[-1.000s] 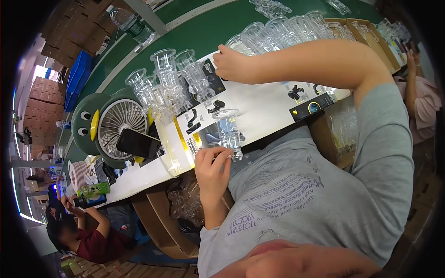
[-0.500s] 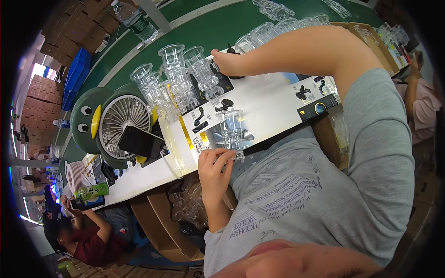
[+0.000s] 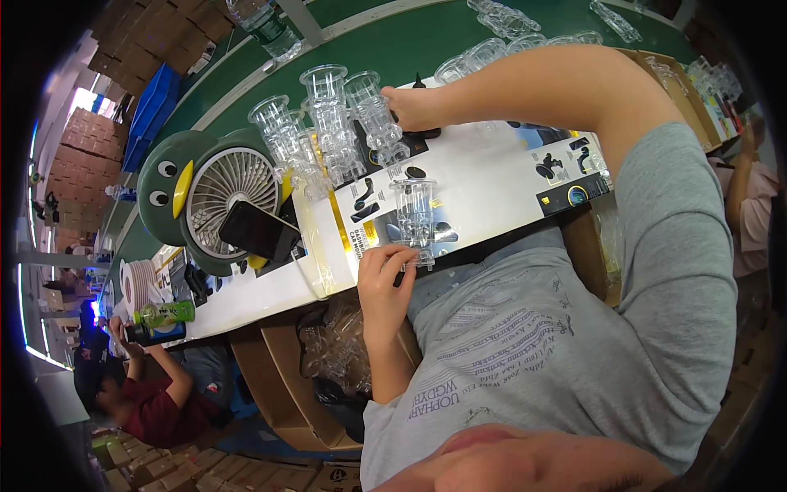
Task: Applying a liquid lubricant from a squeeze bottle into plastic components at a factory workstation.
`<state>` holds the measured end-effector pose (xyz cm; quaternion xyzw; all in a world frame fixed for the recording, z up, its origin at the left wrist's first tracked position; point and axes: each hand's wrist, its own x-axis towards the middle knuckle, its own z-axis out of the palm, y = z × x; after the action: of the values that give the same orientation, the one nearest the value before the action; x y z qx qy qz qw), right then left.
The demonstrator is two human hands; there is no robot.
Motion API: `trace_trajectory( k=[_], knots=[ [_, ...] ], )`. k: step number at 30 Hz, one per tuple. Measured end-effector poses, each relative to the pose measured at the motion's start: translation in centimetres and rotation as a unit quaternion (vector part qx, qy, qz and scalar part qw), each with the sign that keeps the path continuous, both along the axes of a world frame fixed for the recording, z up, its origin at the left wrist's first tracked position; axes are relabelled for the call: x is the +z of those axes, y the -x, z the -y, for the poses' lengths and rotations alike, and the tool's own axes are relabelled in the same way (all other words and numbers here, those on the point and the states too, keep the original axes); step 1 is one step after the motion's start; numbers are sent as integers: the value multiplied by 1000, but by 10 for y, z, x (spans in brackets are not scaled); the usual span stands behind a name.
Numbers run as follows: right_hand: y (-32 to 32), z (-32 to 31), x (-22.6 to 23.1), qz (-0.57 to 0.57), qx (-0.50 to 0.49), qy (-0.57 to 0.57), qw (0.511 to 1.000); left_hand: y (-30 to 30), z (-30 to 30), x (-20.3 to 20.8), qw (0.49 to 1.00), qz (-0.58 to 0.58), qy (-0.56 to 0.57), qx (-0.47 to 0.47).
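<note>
My left hand (image 3: 384, 283) pinches the lower end of a clear plastic tube-shaped piece (image 3: 415, 209), which has a wide cup end pointing away from me. It lies over the white printed sheet at the near edge of the table. My right hand (image 3: 412, 109) reaches across to the far side of the sheet, beside several standing clear pieces of the same kind (image 3: 328, 115). Its fingers are curled and mostly hidden. Black parts (image 3: 419, 81) show at the hand's far side, but I cannot make out what they belong to.
A green penguin-shaped fan (image 3: 168, 197) stands left, with a dark phone (image 3: 258, 232) leaning on it. More clear pieces (image 3: 484, 56) stand behind my right forearm. A water bottle (image 3: 269, 29) is at the back. Co-workers sit left and right. An open carton (image 3: 287, 385) sits below.
The whole view has shifted slightly, moving the table things right in the picture. My left hand still holds the clear piece, and my right hand stays at the far side.
</note>
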<state>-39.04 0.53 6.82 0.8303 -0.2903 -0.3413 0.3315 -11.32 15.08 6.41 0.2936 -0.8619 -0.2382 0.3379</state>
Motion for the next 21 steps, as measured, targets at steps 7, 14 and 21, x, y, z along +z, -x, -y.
trace_trajectory(
  k=[7, 14, 21],
  knots=[
    [-10, -40, 48, 42, 21, 32, 998, -2, -1, 0, 1000, 1, -23, 16],
    [-1, -64, 84, 104, 68, 67, 990, -2, -1, 1, 999, 9, -22, 21],
    [-7, -130, 170, 410, -73, -2, 909, -8, -3, 18, 997, 48, -63, -6]
  ],
)
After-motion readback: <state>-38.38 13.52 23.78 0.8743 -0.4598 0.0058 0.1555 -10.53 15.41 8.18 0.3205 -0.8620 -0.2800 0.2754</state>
